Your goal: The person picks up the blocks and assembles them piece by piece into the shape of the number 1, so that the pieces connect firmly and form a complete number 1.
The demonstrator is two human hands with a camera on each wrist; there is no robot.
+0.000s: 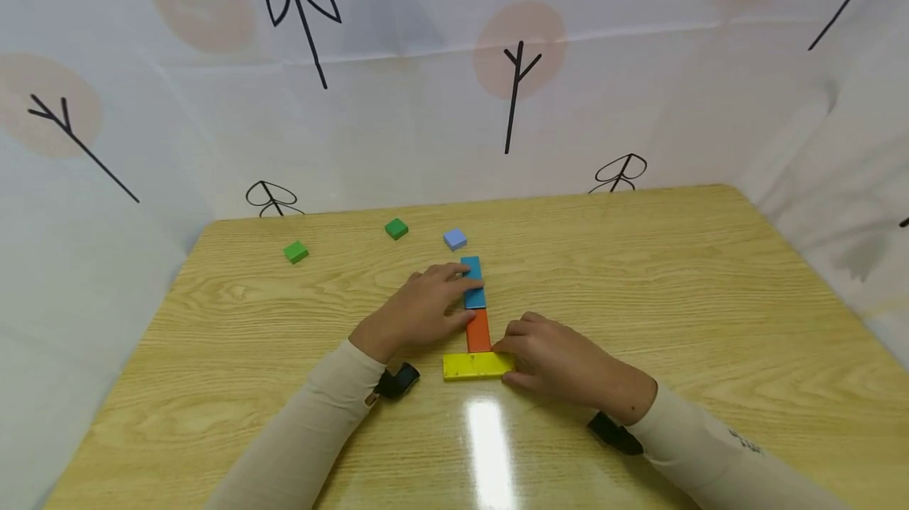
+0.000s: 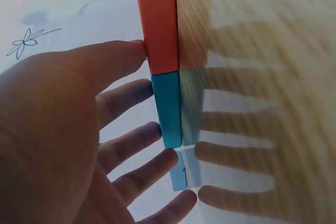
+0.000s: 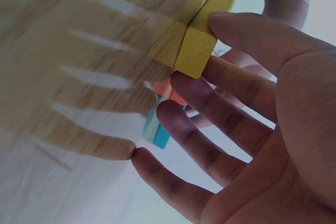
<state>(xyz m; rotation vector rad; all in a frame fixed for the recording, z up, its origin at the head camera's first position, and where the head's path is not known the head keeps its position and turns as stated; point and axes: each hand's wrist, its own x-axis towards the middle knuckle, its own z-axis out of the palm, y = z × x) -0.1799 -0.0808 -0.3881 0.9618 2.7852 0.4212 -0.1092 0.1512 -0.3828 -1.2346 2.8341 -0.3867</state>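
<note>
Near the middle of the table, head view: my left hand lies flat with straight fingers along the left side of the teal block and the orange block, fingertips resting over the teal one. My right hand touches the right end of the yellow block, which lies crosswise at the near end of the orange one, making a T. Toward the far edge sit a pale blue cube just beyond the teal block, and two green cubes further left, well apart from the line. Left wrist view: fingers spread and straight, thumb tip against the orange block, the other tips beside the teal block; pale blue cube close past its end. Right wrist view: fingers extended and slightly fanned, thumb on the top edge of the yellow block, index under its end face; no curl round it. Judgement: blocks look rigid, light, smooth-faced on a glossy top, so likely to slide or skew under a sideways nudge; best taken by the long side faces. Only the pale blue cube stands in the line's path.
</note>
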